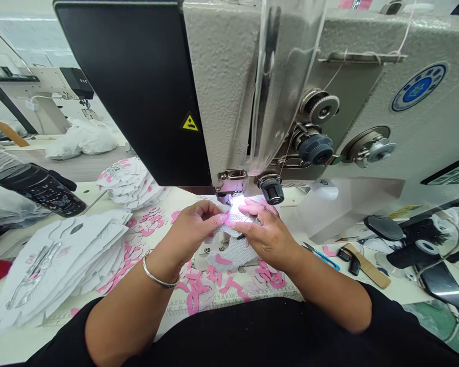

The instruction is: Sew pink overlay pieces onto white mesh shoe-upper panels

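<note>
My left hand (195,229) and my right hand (263,237) meet under the head of an industrial sewing machine (222,86). Between their fingertips they pinch a white mesh fabric piece (227,257) with a pink patch on it. The fabric lies on the machine bed just in front of the presser foot (229,183), which a small lamp lights brightly. The needle is hidden by the glare and my fingers. A silver bangle (158,272) circles my left wrist.
Stacks of white printed fabric pieces (57,265) lie left of my hands, with loose pink cut shapes (195,290) spread over a ruler-marked table. Scissors (321,256) and a black tool lie to the right. Another sewing machine (34,92) stands at far left.
</note>
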Demonstrator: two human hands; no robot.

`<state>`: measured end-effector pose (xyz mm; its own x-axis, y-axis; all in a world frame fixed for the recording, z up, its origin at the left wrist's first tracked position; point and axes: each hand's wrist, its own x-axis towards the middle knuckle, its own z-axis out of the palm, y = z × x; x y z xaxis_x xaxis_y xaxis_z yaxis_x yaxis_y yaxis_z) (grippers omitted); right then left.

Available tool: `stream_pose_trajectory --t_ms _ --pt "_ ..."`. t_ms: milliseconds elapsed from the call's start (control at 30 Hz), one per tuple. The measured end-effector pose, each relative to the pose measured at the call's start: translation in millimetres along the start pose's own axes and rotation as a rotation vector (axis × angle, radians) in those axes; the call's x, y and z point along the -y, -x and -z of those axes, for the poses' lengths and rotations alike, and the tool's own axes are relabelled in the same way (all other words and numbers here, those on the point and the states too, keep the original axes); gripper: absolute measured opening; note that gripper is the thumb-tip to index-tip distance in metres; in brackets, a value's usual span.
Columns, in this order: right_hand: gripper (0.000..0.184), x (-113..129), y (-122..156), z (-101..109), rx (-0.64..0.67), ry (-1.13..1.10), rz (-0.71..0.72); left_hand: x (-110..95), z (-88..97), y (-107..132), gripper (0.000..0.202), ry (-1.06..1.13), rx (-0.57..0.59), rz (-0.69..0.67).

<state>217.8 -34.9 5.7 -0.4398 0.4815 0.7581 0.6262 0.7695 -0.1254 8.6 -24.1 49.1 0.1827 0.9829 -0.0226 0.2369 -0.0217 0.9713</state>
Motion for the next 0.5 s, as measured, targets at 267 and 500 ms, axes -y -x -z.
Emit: stream_pose_trajectory --t_ms 267,500 --pt "0.032 1.3 -0.1 -0.3 0.008 -0.037 -0.028 8.8 2.5 -2.8 0.032 -0.069 -0.017 -0.050" --pt "0.032 -7.1 -15.9 14.9 0.125 -0.218 -0.103 -0.6 -1.5 -4.0 0.029 0.158 0.155 0.146"
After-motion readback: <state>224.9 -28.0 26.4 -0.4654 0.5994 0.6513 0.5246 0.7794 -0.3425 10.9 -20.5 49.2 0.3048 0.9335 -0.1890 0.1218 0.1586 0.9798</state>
